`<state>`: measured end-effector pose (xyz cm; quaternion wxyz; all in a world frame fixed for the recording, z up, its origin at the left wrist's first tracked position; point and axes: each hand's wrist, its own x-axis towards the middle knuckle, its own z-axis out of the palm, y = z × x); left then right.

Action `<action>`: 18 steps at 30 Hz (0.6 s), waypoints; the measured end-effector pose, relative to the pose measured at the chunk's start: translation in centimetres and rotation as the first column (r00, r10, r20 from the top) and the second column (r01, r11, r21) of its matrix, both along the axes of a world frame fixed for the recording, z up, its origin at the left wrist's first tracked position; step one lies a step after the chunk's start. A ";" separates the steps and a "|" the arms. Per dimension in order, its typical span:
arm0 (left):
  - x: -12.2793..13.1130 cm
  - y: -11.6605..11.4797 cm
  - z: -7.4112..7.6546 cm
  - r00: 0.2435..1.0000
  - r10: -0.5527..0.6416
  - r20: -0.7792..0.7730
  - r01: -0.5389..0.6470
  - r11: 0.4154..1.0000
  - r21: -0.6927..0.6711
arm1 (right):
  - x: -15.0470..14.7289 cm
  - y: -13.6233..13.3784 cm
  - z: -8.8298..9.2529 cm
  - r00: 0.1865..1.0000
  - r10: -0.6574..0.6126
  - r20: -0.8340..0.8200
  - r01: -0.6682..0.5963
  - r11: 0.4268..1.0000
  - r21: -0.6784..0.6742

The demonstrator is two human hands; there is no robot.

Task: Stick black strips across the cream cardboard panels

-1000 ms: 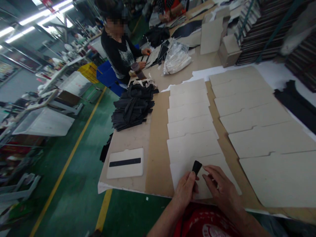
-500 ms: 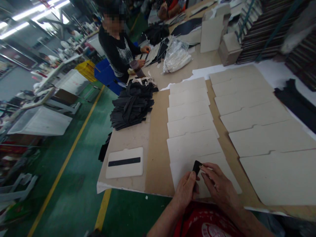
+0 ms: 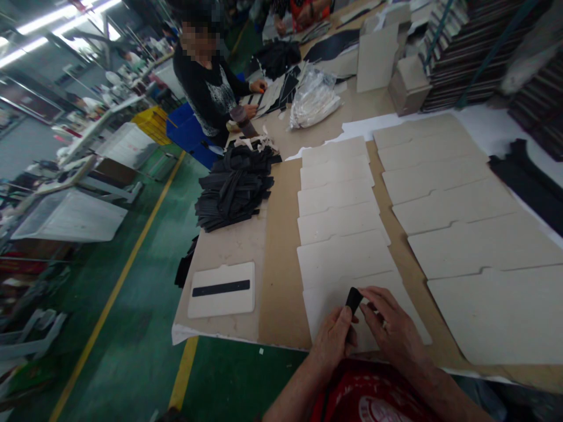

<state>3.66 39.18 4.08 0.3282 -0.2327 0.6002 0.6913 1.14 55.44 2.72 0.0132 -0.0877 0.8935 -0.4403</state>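
Observation:
My left hand (image 3: 333, 337) is closed around a short black strip (image 3: 353, 299), whose upper end sticks up past the thumb. At the strip's upper right edge, the fingertips of my right hand (image 3: 391, 325) pinch it. Both hands are just above the nearest of several overlapping beige boards (image 3: 343, 253), which run away from me in a column. Farther left, a black strip (image 3: 221, 288) lies across a beige board (image 3: 220, 309) with rounded corners.
A heap of black strips (image 3: 235, 190) sits at the table's left edge. Another column of beige boards (image 3: 497, 316) lies to the right. Beyond are a clear plastic bag (image 3: 314, 99), bundled stacks (image 3: 475, 53) and a person in black (image 3: 211, 88) across the table.
My right fingertips have shifted slightly along the strip's upper end, and the strip has tilted a little to the right. My left hand keeps its hold.

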 end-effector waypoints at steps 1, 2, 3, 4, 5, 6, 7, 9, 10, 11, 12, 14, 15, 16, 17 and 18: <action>0.0 0.1 0.1 1.000 0.003 0.005 -0.003 1.000 0.002 | 0.1 0.1 -0.1 1.000 0.003 -0.009 -0.003 1.000 0.009; -0.1 0.1 0.1 1.000 0.005 0.008 -0.005 1.000 0.002 | 0.1 0.1 -0.1 1.000 0.004 -0.019 -0.004 1.000 0.018; -0.1 0.2 0.2 1.000 0.010 0.011 -0.010 1.000 0.002 | 0.2 0.2 -0.1 1.000 0.003 -0.030 -0.003 1.000 0.026; -0.2 0.3 0.3 1.000 0.013 0.017 -0.013 1.000 0.005 | 0.2 0.2 0.0 0.999 0.001 -0.039 0.000 0.999 0.032; -0.2 0.3 0.3 1.000 0.017 0.024 -0.017 1.000 0.007 | 0.2 0.3 0.1 0.999 -0.002 -0.047 0.003 0.999 0.035; -0.3 0.3 0.4 0.999 0.018 0.031 -0.018 1.000 0.007 | 0.2 0.3 0.2 0.998 -0.007 -0.060 0.009 0.999 0.033; -0.3 0.3 0.5 0.999 0.018 0.037 -0.018 1.000 0.006 | 0.1 0.4 0.3 0.997 -0.014 -0.072 0.016 0.999 0.027; -0.3 0.3 0.6 0.999 0.015 0.039 -0.015 1.000 0.006 | 0.0 0.5 0.5 0.997 -0.020 -0.081 0.021 1.000 0.012; -0.4 0.3 0.7 0.999 0.014 0.035 -0.014 1.000 0.008 | 0.0 0.5 0.6 0.997 -0.019 -0.075 0.020 1.000 0.004; -0.4 0.3 0.8 0.999 0.014 0.030 -0.014 1.000 0.010 | 0.0 0.6 0.6 0.998 -0.016 -0.062 0.016 1.000 -0.002; -0.4 0.3 0.8 0.999 0.015 0.029 -0.015 1.000 0.013 | 0.0 0.6 0.5 0.999 -0.012 -0.045 0.012 1.000 -0.007; -0.4 0.3 0.9 0.999 0.016 0.032 -0.016 1.000 0.018 | 0.0 0.6 0.5 1.000 -0.013 -0.019 0.012 1.000 -0.020; -0.4 0.4 0.9 0.999 0.016 0.032 -0.017 1.000 0.016 | -0.1 0.6 0.5 1.000 -0.016 -0.009 0.016 0.999 -0.029; -0.4 0.4 0.8 0.999 0.017 0.032 -0.017 1.000 0.013 | -0.1 0.5 0.6 1.000 -0.022 0.003 0.022 0.999 -0.043; -0.4 0.5 0.8 0.999 0.017 0.030 -0.017 1.000 0.009 | -0.2 0.5 0.7 0.999 -0.030 0.023 0.031 0.998 -0.062; -0.4 0.6 0.7 0.999 0.021 0.029 -0.021 1.000 0.003 | -0.3 0.4 0.9 0.998 -0.041 0.054 0.046 0.995 -0.086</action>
